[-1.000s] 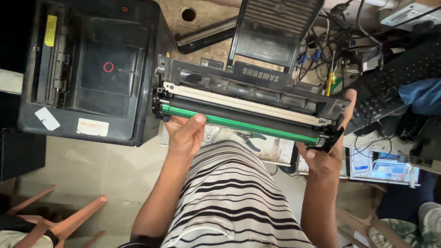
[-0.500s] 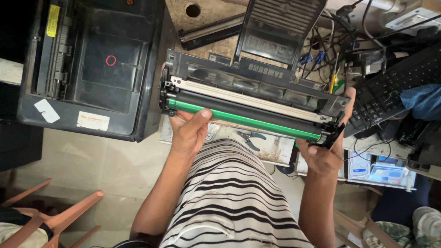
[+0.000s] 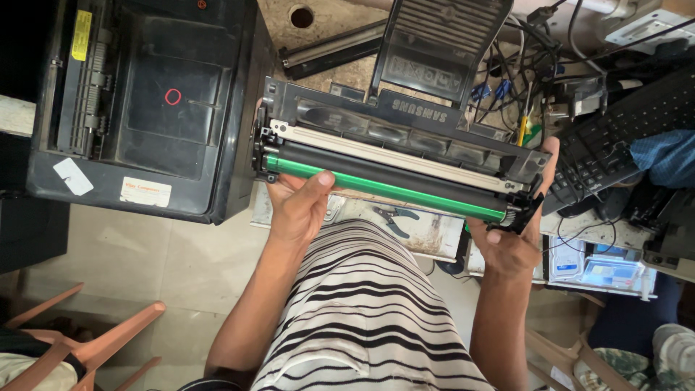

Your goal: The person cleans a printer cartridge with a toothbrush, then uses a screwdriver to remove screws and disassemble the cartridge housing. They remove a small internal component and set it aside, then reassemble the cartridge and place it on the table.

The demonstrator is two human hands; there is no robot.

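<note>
Over cluttered desk (image 3: 434, 239), both hands grip toner cartridge (image 3: 394, 156) (rt hand (image 3: 510, 242) prob. underneath).

An open black printer (image 3: 152, 101) sits at the upper left. Right of the printer, a black bar (image 3: 329, 49) lies on a worn table (image 3: 279, 18). Far right of the printer are a black keyboard (image 3: 622, 130), tangled cables (image 3: 539, 87) and blue cloth (image 3: 666, 156). Pliers (image 3: 394, 217) lie below and right of it; a reddish chair (image 3: 94, 347) stands below.
</note>
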